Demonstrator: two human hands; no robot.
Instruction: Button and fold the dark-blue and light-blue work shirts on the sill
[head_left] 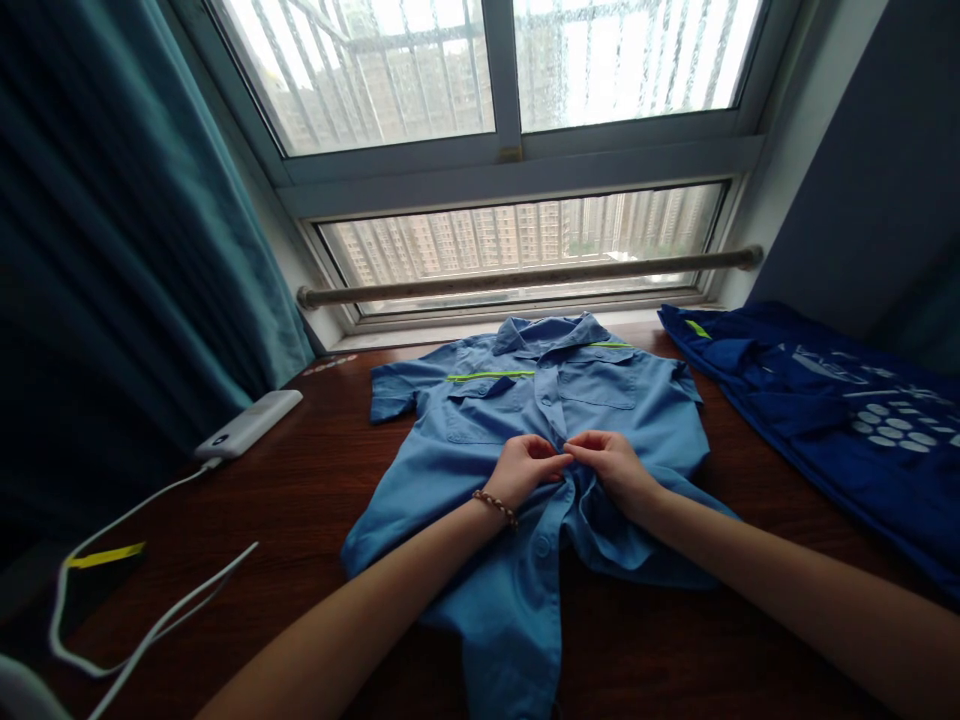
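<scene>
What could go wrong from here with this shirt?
1. The left hand and right hand pinch the blue shirt at its front opening; their fingers hide that spot, so a misalignment might go unseen.
2. Fabric bunches beside the right hand, so it may crease.

Grey daylight comes through the window [508,160] beyond the left hand [525,470] and right hand [616,475], its upper panes [397,75] glaring nearly white. This side of the hands it's dim in here, the worktop [637,650] sunk in brown shadow. Well to their left, the curtain [150,230] goes almost black. Toward the edges, everything leans and stretches; the finest detail looks soft.
</scene>
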